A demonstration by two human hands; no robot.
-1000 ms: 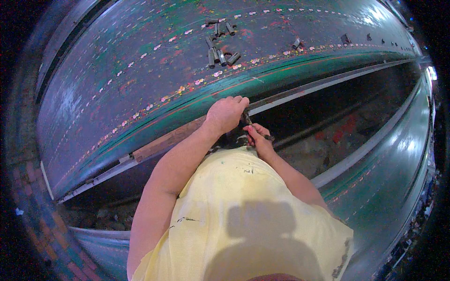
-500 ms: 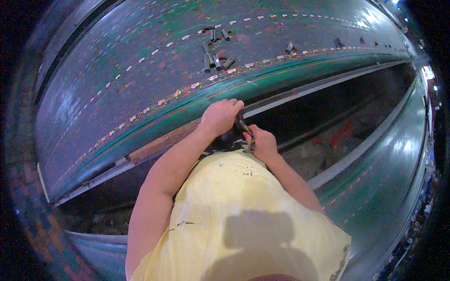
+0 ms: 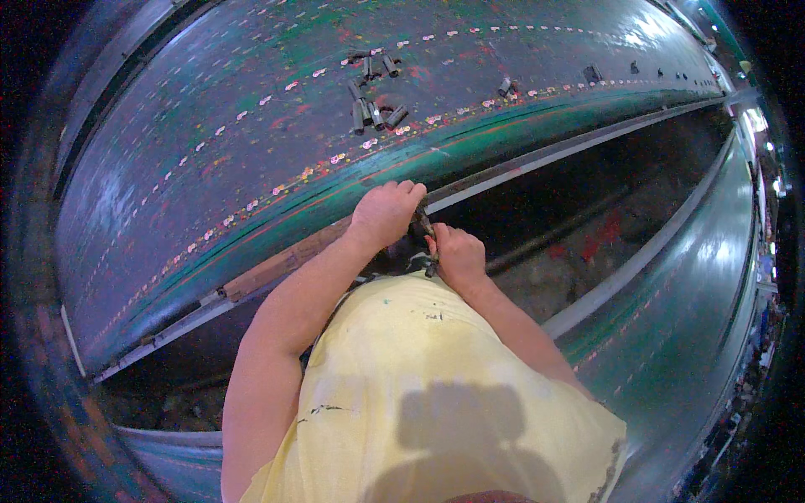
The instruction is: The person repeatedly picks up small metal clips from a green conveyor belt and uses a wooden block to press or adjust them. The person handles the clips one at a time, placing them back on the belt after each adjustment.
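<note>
My left hand (image 3: 387,214) is closed at the near edge of the long table, its fingers curled over one end of a dark, slim stick-like tool (image 3: 425,221). Close by on the right, my right hand (image 3: 459,253) grips the lower part of the same tool, thumb and fingers pressed together. The tool slants between the two hands, just in front of my yellow shirt (image 3: 436,352). Its ends are mostly hidden by my fingers, and its exact kind cannot be made out.
Several short grey cylinders (image 3: 376,115) lie on the green and grey table (image 3: 277,151) beyond my hands, among rows of small printed motifs. A pale rail (image 3: 503,170) runs along its edge. A dark gap (image 3: 587,193) separates it from another green table (image 3: 671,327) at right.
Both hands and the table sit slightly further left in the picture. The right hand has drawn a little closer to the left, and the tool stands somewhat steeper.
</note>
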